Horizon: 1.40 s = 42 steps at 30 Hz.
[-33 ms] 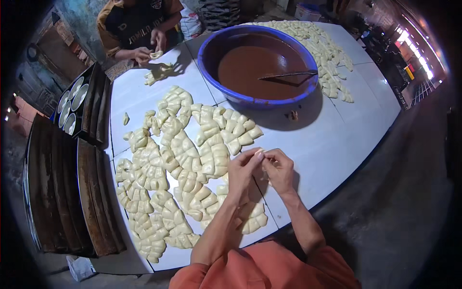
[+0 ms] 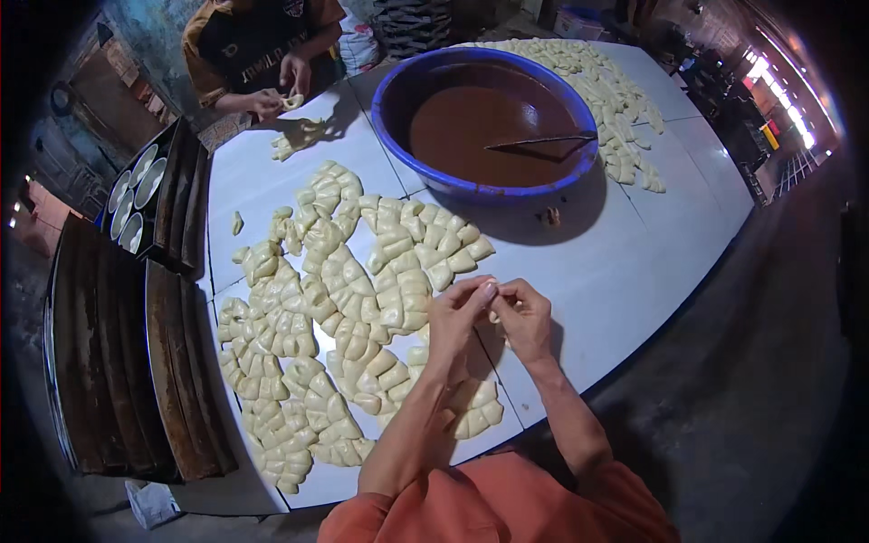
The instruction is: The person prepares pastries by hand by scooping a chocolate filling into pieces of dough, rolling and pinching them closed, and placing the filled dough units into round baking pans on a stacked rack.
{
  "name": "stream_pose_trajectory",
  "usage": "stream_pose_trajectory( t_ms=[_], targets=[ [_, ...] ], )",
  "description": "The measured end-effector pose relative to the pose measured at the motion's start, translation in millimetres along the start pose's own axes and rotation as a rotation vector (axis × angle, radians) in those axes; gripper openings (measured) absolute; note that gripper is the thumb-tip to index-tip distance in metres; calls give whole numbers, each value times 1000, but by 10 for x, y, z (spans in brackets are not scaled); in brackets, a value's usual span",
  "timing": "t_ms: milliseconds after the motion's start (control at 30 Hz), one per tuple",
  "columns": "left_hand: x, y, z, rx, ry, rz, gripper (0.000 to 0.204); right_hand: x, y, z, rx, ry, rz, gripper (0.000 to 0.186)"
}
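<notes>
My left hand point(image 2: 455, 317) and my right hand point(image 2: 527, 321) meet fingertip to fingertip over the near part of the table. Between their pinched thumbs and fingers is a small piece of pale dough point(image 2: 494, 317), mostly hidden by the fingers. Just left of my hands lie many cut dough pieces point(image 2: 348, 281), set close together in curved rows. My left forearm partly covers the nearest of them. Beyond my hands stands a large blue basin point(image 2: 484, 188) holding brown liquid point(image 2: 471, 127), with a dark stick point(image 2: 543, 141) leaning in it.
Across the white tiled table point(image 2: 579, 281), a co-worker's hands point(image 2: 281, 95) handle a dough piece. More dough pieces point(image 2: 625, 109) cover the far right. At the left edge stand dark trays point(image 2: 109, 353) and a box of round tins point(image 2: 131, 233). A brown scrap point(image 2: 550, 216) lies near the basin.
My fingertips have shifted very slightly and now cover more of the dough piece. Everything else looks the same.
</notes>
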<state>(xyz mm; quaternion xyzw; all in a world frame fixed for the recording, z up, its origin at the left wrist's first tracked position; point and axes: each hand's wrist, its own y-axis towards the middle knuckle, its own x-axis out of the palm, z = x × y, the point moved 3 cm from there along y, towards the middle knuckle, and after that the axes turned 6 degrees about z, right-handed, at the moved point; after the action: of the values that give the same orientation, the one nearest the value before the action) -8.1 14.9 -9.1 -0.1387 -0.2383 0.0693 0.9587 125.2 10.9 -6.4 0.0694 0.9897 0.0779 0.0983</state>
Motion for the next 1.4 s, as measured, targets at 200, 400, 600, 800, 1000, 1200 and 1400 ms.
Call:
stream_pose_trajectory(
  t_ms=[200, 400, 600, 800, 1000, 1200, 1400],
  targets=[
    [-174, 134, 144, -118, 18, -71, 26, -19, -25, -290, 84, 370, -260, 25],
    [12, -102, 197, -84, 26, -200, 26, -176, -18, -80, -159, 176, -127, 24],
    [8, -127, 89, -171, -43, -341, 24, -105, -49, -164, -279, 26, 141, 19],
    [175, -211, -133, 5, 95, -326, 26, -342, -31, -226, -274, -242, 169, 15],
    [243, -261, -188, -102, 142, -318, 33, -643, -294, -353, -155, -201, -36, 25],
    [56, -329, 47, -46, 567, -106, 40, -1313, -430, 272, 456, -12, -105, 33],
    [-266, -312, 76, -21, 544, -61, 40, -987, -350, 499, 455, -367, -211, 32]
  ],
)
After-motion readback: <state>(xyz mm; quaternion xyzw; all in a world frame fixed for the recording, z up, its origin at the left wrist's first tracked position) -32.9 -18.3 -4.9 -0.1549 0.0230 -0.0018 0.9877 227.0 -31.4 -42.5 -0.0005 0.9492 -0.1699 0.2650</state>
